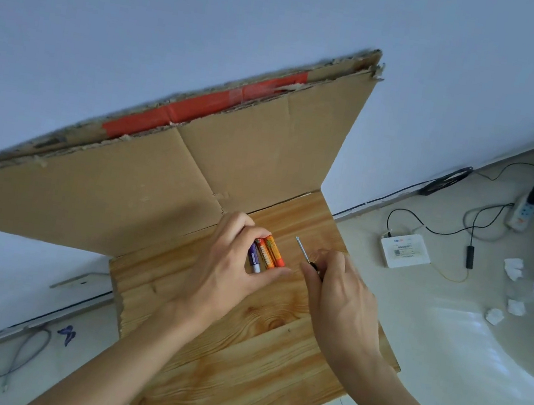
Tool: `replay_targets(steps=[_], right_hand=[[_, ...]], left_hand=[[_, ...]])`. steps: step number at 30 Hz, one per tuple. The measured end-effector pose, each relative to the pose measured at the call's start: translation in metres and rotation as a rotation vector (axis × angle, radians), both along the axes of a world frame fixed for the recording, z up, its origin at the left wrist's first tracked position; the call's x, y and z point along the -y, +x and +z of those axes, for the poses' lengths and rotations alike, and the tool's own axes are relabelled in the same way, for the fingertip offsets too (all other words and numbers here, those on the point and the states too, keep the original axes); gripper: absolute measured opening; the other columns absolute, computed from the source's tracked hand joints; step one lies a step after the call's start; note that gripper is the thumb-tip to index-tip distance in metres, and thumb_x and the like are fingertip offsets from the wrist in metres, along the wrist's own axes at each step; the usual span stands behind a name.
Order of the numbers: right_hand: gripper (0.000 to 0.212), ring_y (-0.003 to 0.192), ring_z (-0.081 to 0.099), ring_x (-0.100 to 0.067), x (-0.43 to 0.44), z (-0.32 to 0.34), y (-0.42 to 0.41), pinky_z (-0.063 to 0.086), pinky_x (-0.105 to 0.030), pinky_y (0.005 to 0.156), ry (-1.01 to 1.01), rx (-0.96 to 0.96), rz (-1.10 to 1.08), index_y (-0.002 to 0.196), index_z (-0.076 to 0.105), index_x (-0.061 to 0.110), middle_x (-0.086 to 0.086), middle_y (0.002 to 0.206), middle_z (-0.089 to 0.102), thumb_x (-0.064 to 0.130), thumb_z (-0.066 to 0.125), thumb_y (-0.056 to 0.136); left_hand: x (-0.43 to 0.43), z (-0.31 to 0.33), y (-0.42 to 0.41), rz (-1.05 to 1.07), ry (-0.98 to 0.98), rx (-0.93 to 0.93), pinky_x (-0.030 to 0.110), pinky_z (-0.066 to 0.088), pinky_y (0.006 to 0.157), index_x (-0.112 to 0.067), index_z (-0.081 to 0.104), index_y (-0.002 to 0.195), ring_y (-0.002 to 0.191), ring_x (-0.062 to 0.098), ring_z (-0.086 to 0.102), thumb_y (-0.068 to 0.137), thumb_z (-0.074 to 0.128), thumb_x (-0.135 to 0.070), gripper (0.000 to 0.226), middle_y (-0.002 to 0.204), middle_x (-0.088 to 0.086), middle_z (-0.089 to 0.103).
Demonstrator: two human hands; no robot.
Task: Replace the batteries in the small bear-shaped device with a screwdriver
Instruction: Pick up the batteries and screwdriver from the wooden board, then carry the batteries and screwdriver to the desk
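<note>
Head view: on the wooden board (pixel 236 353) we see the left hand (pixel 224 272) with fingers and thumb curled around a cluster of batteries (pixel 268 254), two orange and one purple, at the foot of the upright cardboard sheet (pixel 164 187). Just to their right, the right hand (pixel 341 296) has its fingers closed on the dark handle of the screwdriver (pixel 303 253), shaft pointing away from us; we cannot find the bear-shaped device in this view
</note>
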State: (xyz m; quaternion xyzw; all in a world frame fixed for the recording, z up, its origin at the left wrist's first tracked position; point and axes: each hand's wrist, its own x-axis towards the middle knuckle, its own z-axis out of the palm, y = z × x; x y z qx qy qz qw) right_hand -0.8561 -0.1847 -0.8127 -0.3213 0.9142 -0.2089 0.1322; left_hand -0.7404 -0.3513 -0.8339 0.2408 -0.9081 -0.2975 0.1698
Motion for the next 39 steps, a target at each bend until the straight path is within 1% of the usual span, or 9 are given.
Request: replay_targets(steps=[4,7,10,14,17,21,25,28,39], right_hand=[[0.029,0.077,0.053,-0.018,0.003,0.056,-0.009,0.035,-0.032,0.066,0.0,0.064,-0.049,0.098,0.048,0.021,0.006,0.094,0.056,0.047,0.047,0.109],[0.027,0.08,0.05,-0.017,-0.004,0.103,-0.017,0.035,-0.034,0.069,-0.037,0.089,-0.1,0.099,0.049,0.02,0.007,0.094,0.055,0.044,0.05,0.11],[0.029,0.084,0.051,-0.017,-0.019,0.155,-0.025,0.039,-0.037,0.07,-0.098,0.078,-0.147,0.102,0.055,0.016,0.005,0.097,0.059,0.044,0.053,0.109],[0.031,0.079,0.054,-0.018,-0.056,0.231,-0.033,0.039,-0.038,0.069,-0.14,0.039,-0.223,0.103,0.056,0.017,0.006,0.096,0.064,0.047,0.051,0.109],[0.031,0.071,0.056,-0.016,-0.082,0.275,-0.034,0.044,-0.04,0.068,-0.174,0.072,-0.279,0.104,0.056,0.018,0.006,0.086,0.065,0.048,0.05,0.109],[0.029,0.073,0.064,-0.019,-0.146,0.348,-0.03,0.052,-0.044,0.07,-0.285,0.046,-0.394,0.105,0.056,0.019,0.005,0.082,0.07,0.048,0.052,0.108],[0.024,0.067,0.06,-0.009,-0.221,0.414,-0.019,0.044,-0.034,0.066,-0.425,-0.028,-0.495,0.099,0.052,0.023,0.012,0.074,0.065,0.044,0.058,0.107],[0.021,0.068,0.061,-0.008,-0.286,0.455,-0.007,0.047,-0.034,0.067,-0.5,-0.093,-0.586,0.097,0.051,0.027,0.013,0.073,0.065,0.042,0.062,0.106],[0.019,0.071,0.067,-0.008,-0.515,0.545,0.03,0.057,-0.037,0.071,-0.613,-0.392,-0.983,0.095,0.066,0.023,0.016,0.076,0.069,0.039,0.073,0.099]], left_hand=[[-0.007,0.066,-0.012,-0.044,-0.035,-0.062,0.014,0.043,0.089,-0.007,0.073,0.116,0.1,0.013,0.055,0.083,0.087,-0.057,0.062,0.107,-0.002,0.055],[-0.012,0.119,-0.022,-0.089,-0.064,-0.072,0.022,0.049,0.085,-0.006,0.073,0.116,0.099,0.012,0.055,0.087,0.076,-0.066,0.067,0.107,-0.001,0.055],[-0.023,0.175,-0.035,-0.109,-0.072,-0.096,0.02,0.05,0.08,-0.006,0.073,0.116,0.097,0.004,0.049,0.088,0.067,-0.077,0.077,0.108,0.0,0.055],[-0.053,0.26,-0.051,-0.163,-0.031,-0.108,0.008,0.045,0.088,-0.006,0.072,0.119,0.1,0.004,0.051,0.085,0.085,-0.057,0.063,0.111,0.003,0.057],[-0.078,0.308,-0.064,-0.185,-0.005,-0.151,0.007,0.045,0.091,-0.005,0.073,0.119,0.1,0.003,0.052,0.085,0.085,-0.055,0.062,0.111,0.003,0.058],[-0.139,0.379,-0.079,-0.289,-0.032,-0.179,0.019,0.051,0.09,-0.008,0.073,0.118,0.103,0.015,0.058,0.085,0.083,-0.059,0.062,0.11,0.001,0.056],[-0.21,0.442,-0.087,-0.416,-0.038,-0.203,0.009,0.044,0.09,-0.009,0.073,0.118,0.105,0.015,0.056,0.084,0.086,-0.056,0.059,0.11,-0.003,0.053],[-0.27,0.486,-0.093,-0.501,-0.015,-0.239,0.005,0.041,0.091,-0.01,0.073,0.119,0.105,0.013,0.056,0.083,0.085,-0.059,0.062,0.111,-0.003,0.053],[-0.489,0.587,-0.138,-0.935,-0.1,-0.356,0.01,0.043,0.092,-0.011,0.072,0.121,0.107,0.009,0.053,0.081,0.078,-0.071,0.072,0.112,-0.003,0.054]])
